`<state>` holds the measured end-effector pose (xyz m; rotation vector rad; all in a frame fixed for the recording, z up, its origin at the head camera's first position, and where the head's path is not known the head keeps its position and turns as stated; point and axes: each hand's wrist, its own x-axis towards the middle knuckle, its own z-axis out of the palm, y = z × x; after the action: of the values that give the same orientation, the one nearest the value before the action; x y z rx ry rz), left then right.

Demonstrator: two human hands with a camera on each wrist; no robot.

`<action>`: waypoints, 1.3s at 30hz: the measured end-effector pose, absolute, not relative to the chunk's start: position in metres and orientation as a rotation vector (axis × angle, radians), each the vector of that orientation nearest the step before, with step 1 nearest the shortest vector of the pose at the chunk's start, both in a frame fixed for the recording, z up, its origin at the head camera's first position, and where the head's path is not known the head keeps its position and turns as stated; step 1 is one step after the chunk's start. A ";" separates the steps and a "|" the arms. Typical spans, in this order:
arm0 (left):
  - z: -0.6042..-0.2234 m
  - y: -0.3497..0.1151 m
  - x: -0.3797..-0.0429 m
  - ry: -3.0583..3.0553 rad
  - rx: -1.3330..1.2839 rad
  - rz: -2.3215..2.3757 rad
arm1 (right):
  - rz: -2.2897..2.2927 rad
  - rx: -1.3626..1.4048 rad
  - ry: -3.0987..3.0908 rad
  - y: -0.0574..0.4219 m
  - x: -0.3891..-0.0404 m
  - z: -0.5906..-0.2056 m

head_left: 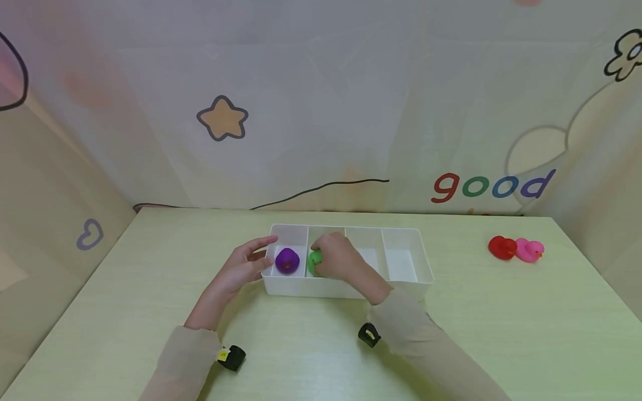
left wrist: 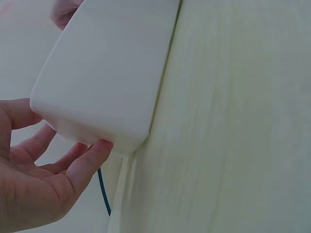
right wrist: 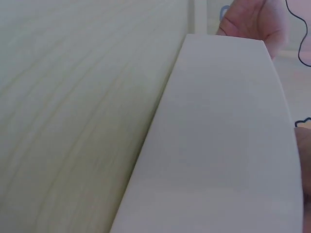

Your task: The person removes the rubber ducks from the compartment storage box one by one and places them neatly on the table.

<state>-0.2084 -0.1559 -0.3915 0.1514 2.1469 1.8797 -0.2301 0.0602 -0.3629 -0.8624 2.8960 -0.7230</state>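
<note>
Patterned backdrop (head_left: 321, 111) behind pale tabletop (head_left: 125, 278); orange star (head_left: 223, 118), "good" lettering (head_left: 494, 187) (multicoloured), black-outlined flower (head_left: 627, 54).

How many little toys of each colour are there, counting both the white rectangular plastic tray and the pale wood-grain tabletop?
Purple plastic-looking duck toy: 1, in the tray
Green rounded plastic-looking toy: 1, in the tray, partly hidden by the right hand
Red plastic-looking duck toy: 1, on the tabletop
Pink plastic-looking duck toy: 1, beside the red one
Total: 4

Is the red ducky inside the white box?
No, the red duck sits on the table beside the pink duck, apart from the white box.
</note>
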 end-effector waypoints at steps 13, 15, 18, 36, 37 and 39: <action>-0.392 -0.156 -0.208 2.143 0.156 1.887 | -1.399 -0.727 2.689 0.092 -0.222 -0.357; -0.393 -0.156 -0.208 2.141 0.157 1.890 | -1.442 -0.742 2.673 0.097 -0.220 -0.357; -0.393 -0.157 -0.208 2.139 0.158 1.886 | -1.492 -0.771 2.659 0.105 -0.217 -0.357; -0.392 -0.156 -0.207 2.154 0.135 1.874 | -1.614 -0.578 2.638 0.158 -0.204 -0.337; -0.392 -0.156 -0.207 2.155 0.135 1.872 | -1.611 -0.574 2.643 0.162 -0.203 -0.337; -0.391 -0.156 -0.207 2.159 0.138 1.869 | -1.600 -0.564 2.661 0.169 -0.202 -0.337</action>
<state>-0.2071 -0.1557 -0.3913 0.1376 2.1590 1.8688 -0.2016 0.1691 -0.3369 -0.5639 2.6607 -1.6002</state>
